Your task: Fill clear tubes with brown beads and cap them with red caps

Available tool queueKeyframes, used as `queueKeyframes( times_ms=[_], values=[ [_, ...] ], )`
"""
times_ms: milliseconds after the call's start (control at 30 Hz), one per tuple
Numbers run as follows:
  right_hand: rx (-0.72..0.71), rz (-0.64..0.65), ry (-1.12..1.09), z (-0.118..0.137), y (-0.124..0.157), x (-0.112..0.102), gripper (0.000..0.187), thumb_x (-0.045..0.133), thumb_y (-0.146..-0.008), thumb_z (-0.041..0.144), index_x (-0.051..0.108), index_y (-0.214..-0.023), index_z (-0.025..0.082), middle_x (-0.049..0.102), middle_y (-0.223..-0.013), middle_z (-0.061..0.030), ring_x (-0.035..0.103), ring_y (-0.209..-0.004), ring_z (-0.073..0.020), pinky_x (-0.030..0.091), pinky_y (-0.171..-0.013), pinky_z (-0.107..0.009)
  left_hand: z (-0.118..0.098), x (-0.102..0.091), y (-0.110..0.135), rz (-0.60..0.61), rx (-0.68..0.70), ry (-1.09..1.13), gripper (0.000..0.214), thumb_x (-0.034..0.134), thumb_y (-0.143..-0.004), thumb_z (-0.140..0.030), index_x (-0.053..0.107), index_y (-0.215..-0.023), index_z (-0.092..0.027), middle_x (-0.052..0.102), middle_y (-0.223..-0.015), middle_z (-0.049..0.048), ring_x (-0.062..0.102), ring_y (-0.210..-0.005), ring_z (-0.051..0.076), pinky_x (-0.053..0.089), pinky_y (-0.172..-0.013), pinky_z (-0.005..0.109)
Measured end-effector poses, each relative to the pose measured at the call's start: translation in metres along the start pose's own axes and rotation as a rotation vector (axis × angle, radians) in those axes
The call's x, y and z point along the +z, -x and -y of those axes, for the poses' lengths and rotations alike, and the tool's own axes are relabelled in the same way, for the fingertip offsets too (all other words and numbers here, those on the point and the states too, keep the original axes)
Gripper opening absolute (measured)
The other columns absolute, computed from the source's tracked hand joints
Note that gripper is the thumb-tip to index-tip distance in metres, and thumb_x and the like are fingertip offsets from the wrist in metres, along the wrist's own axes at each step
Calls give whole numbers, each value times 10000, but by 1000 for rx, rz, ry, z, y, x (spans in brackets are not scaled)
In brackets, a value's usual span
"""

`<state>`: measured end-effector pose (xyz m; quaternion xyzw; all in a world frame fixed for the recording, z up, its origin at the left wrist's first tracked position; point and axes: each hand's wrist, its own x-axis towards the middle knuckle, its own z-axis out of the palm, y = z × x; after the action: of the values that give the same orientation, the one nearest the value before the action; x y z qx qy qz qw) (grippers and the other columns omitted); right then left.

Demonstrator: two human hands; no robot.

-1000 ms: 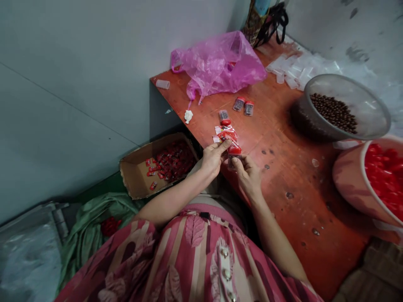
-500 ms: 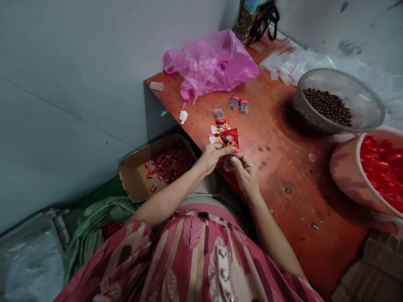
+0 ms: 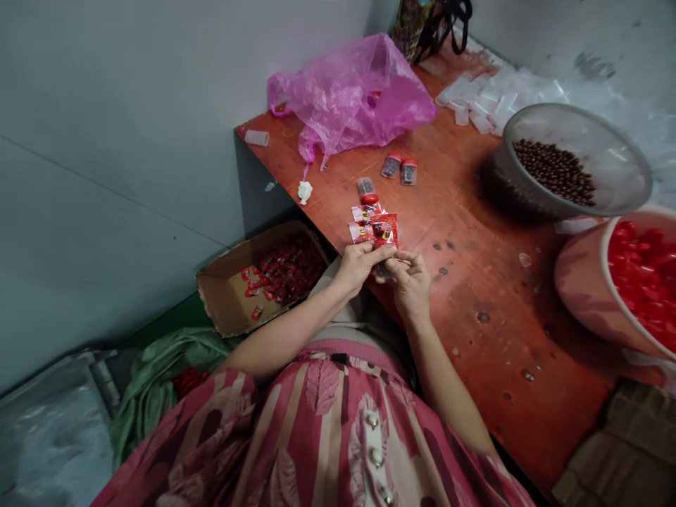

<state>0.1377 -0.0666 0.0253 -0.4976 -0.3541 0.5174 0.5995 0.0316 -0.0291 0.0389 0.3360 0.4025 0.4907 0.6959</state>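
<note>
Red printed plastic packet (image 3: 387, 227), at the edge of the red-brown wooden desk (image 3: 475, 271), pinched at its lower end by the left grip (image 3: 355, 270); right grip (image 3: 413, 285), fingers curled at the packet's lower end, what they pinch cannot be told; clear red-capped jar (image 3: 365, 186), just beyond the packet; pink translucent plastic bag (image 3: 359, 98), farther beyond it; open brown cardboard box (image 3: 220, 292), left of and below it.

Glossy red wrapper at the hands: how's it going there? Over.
Left hand: grip closed on glossy red printed plastic wrapper. Right hand: at its near end, grip partly hidden. Just beyond: red-capped clear plastic jar, lying down.
</note>
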Motion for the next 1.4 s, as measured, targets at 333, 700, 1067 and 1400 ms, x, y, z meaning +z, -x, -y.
queueKeyframes(
  times_ms=[333, 700, 1067, 1400],
  values=[
    [-200, 194, 357, 53, -45, -24, 372, 741, -709, 558, 665, -747, 196, 684, -803, -17, 623, -748, -156, 519, -739, -306, -17, -10, 14, 171, 162, -696, 316, 741, -698, -393, 649, -535, -138, 460, -482, -34, 384, -483, 71, 242, -481, 228],
    [-196, -47, 201, 17, -11, -8, 324, 698, -784, 464, 612, -972, 214, 676, -940, -20, 630, -734, -117, 544, -678, -263, -10, -11, 6, 8, -8, 90, 370, 838, -589, -439, 701, -714, -119, 682, -681, 30, 588, -595, 111, 469, -640, 249],
    [-37, -3, 146, 1, 18, -1, 294, 798, -686, 361, 637, -854, 182, 695, -709, 11, 636, -558, -125, 545, -546, -263, -14, -3, 3, -2, -81, 215, 468, 897, -488, -433, 656, -715, -100, 661, -636, 20, 577, -540, 93, 454, -575, 227],
    [21, -46, -14, -4, 13, 0, 282, 794, -673, 346, 620, -820, 180, 662, -662, 38, 599, -473, -84, 522, -478, -211, -5, 0, 12, 148, -167, 149, 402, 844, -560, -432, 676, -709, -99, 582, -538, -6, 471, -414, 79, 362, -401, 226]
  ],
)
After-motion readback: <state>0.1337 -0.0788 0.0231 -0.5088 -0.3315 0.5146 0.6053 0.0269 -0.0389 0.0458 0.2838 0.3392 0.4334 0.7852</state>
